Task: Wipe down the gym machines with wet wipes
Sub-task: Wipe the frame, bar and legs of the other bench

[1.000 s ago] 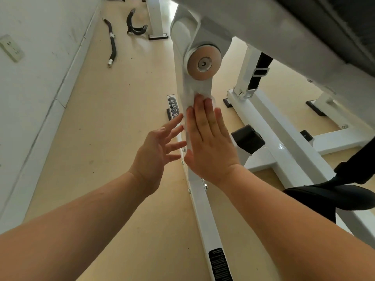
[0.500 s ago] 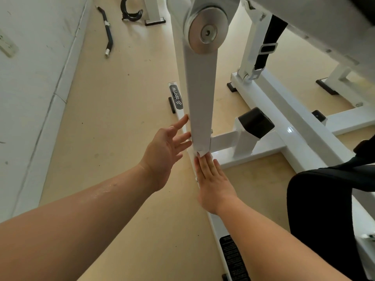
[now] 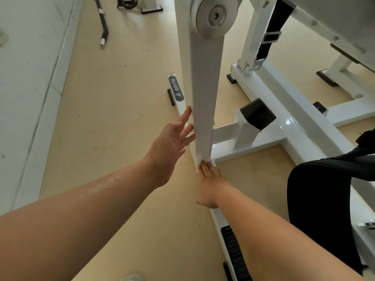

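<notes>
A white gym machine fills the middle and right of the head view. Its upright white arm (image 3: pixel 203 94) hangs from a round metal pivot disc (image 3: pixel 215 16) down to the floor rail (image 3: pixel 176 92). My right hand (image 3: pixel 209 183) lies flat at the foot of that arm, pressing a crumpled white wet wipe (image 3: pixel 204 158) against its lower end. My left hand (image 3: pixel 172 142) is open with fingers spread, fingertips touching the arm's left edge just above the wipe. It holds nothing.
A black seat pad (image 3: pixel 316 209) sits at the lower right. A black rubber stop (image 3: pixel 257 113) stands on the white cross frame (image 3: pixel 288 110). A black curved bar (image 3: pixel 103 23) lies on the beige floor near the white wall (image 3: pixel 24 78) on the left.
My right hand has slid the wipe down the upright arm from just under the pivot disc to its bottom end. My left hand has followed lower along the arm's left edge.
</notes>
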`<state>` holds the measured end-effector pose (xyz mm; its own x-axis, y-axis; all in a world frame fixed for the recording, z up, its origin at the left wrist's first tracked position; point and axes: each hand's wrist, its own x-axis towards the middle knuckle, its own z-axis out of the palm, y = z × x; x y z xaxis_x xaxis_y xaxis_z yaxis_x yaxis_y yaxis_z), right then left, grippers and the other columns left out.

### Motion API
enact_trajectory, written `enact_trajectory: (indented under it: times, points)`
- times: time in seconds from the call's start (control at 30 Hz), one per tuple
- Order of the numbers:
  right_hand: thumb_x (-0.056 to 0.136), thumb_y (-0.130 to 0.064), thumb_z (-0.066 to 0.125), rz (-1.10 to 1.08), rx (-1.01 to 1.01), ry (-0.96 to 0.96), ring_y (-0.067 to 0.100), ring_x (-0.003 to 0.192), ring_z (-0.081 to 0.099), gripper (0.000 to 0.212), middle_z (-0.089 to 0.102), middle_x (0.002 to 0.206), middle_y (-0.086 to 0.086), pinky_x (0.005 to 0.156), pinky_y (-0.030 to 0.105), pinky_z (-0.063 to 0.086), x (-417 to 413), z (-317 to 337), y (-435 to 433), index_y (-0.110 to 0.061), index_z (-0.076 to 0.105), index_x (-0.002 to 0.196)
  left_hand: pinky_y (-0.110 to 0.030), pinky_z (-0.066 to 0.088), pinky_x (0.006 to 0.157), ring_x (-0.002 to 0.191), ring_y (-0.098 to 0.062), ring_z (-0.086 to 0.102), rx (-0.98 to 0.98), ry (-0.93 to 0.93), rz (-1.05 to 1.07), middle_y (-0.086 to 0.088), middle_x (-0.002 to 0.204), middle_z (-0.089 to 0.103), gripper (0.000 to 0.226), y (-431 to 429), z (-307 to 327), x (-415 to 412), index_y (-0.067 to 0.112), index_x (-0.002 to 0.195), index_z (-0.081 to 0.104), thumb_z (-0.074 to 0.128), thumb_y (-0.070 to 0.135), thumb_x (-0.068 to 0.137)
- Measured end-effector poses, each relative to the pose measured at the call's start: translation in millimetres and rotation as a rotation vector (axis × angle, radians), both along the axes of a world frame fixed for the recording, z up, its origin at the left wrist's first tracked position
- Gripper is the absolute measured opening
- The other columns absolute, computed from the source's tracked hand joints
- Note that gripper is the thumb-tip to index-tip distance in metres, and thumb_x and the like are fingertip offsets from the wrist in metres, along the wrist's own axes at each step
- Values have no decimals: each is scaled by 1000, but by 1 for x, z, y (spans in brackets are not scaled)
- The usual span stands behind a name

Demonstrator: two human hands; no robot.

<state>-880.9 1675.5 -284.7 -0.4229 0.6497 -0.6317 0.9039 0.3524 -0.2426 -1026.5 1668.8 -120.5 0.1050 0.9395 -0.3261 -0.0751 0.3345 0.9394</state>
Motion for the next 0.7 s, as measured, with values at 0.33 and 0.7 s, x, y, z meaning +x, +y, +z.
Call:
enact_trajectory:
  times: [0.33, 0.7]
  points:
    - [99, -48, 42, 228, 114, -55, 26, 152, -31, 94, -30, 166, 5, 125, 48, -16, 22, -7, -59, -8, -18, 160, -50, 19, 117, 140, -19, 44, 41, 129, 42, 6, 152, 50, 62, 2, -2, -1, 56, 145, 41, 21, 49, 87]
    - [103, -41, 45, 215, 138, 170, 22, 158, 3, 78, 1, 172, 1, 125, 29, -3, 88, 11, -90, -13, 6, 164, -32, 47, 83, 111, -23, 60, -338, 872, -446, -1, 116, 67, 31, -8, -25, 8, 13, 115, 68, 41, 13, 100]
